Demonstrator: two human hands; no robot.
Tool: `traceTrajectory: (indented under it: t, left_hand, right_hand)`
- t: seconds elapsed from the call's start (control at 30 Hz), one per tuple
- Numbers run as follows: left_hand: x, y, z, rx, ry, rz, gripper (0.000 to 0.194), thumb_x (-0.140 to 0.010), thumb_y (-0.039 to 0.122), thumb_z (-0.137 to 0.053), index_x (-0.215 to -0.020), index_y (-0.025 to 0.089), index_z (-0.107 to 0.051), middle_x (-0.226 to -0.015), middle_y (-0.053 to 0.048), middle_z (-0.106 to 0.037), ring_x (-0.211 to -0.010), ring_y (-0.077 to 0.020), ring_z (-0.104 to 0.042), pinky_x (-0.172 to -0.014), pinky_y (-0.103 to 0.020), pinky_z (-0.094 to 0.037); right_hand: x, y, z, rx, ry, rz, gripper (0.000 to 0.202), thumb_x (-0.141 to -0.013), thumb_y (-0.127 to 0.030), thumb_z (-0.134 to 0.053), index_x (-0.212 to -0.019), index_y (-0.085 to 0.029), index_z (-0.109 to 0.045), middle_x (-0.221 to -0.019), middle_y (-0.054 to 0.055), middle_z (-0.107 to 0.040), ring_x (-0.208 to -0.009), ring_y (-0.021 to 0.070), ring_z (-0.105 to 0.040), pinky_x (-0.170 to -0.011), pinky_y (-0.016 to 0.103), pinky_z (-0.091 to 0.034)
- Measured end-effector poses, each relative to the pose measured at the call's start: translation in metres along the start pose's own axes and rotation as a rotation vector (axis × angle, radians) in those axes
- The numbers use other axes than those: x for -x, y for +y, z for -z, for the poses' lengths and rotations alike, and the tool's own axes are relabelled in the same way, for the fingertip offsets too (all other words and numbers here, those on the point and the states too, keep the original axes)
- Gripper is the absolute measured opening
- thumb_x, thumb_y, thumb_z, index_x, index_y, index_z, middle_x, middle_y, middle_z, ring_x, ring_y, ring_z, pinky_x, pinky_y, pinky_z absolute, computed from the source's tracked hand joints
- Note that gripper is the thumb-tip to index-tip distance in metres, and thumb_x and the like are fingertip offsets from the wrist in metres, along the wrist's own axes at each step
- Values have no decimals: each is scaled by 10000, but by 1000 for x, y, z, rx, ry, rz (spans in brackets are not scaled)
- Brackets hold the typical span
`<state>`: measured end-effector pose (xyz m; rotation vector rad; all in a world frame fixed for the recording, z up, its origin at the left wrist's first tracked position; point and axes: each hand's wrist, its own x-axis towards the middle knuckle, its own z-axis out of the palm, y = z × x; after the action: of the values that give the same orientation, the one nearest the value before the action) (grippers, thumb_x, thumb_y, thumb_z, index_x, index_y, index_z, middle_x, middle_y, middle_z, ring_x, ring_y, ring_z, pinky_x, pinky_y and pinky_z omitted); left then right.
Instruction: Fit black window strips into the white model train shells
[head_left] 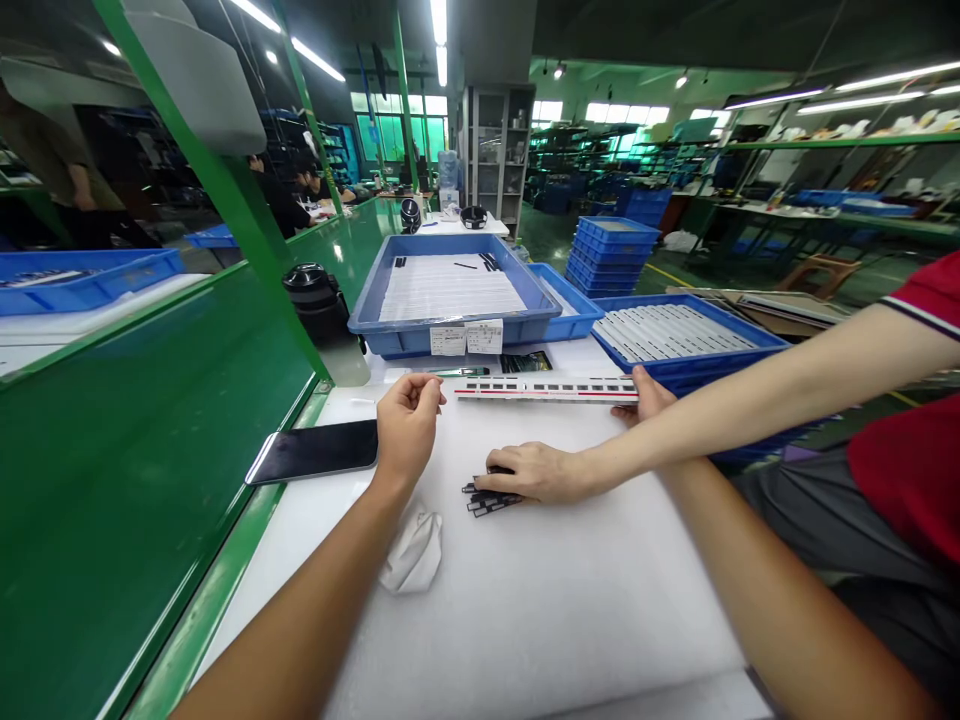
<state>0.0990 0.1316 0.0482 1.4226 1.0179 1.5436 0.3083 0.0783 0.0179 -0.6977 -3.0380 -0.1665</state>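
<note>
My right hand [649, 398] grips the right end of a long white model train car body [547, 389], which has a red stripe and a row of dark windows. It is held level above the white tabletop [570, 600]. Near the car's left end, apart from it, my left hand [409, 425] is closed, thumb against curled fingers; whether anything small is pinched there is hidden. Below the car, a co-worker's hand [536, 472] reaches in from the right and rests on a small pile of thin black parts [491, 500].
A phone [319, 452] and crumpled white tissue [414, 550] lie by my left arm. Behind stand a dark bottle [322, 310], a blue tray [450, 335] of white pieces, and another blue tray [757, 352] of train bodies. The co-worker's arm [757, 385] crosses over mine.
</note>
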Motion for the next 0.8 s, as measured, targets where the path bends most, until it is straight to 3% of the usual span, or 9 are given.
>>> traceTrajectory:
  t: [0.17, 0.5, 0.8]
  left_hand:
    - [-1, -2, 1, 10, 5, 2, 154, -866, 316, -623, -874, 171, -674, -692, 2, -628, -638, -119, -554, -621, -238, -450]
    - [0, -2, 1, 10, -3, 7, 146, -871, 303, -622, -872, 165, -670, -699, 2, -626, -641, -113, -551, -620, -234, -448]
    - [-2, -1, 1, 8, -5, 8, 139, -870, 296, -624, -869, 166, -673, -693, 0, -626, -644, -116, -554, -621, -236, -450]
  right_hand:
    - [-2, -1, 2, -11, -59, -23, 312, -1010, -216, -432, -1297, -168, -545, -1031, 126, -598, -704, 182, -520, -534, 286, -399]
    - [-3, 16, 16, -241, -135, -79, 446, -935, -164, -569, -1365, -131, -456, -1127, 125, -584, -753, 163, -583, -643, 276, -492]
    - [0, 25, 22, -378, -113, -148, 375, -1005, -219, -468, -1370, -132, -471, -1148, 141, -574, -858, 180, -607, -765, 301, -519]
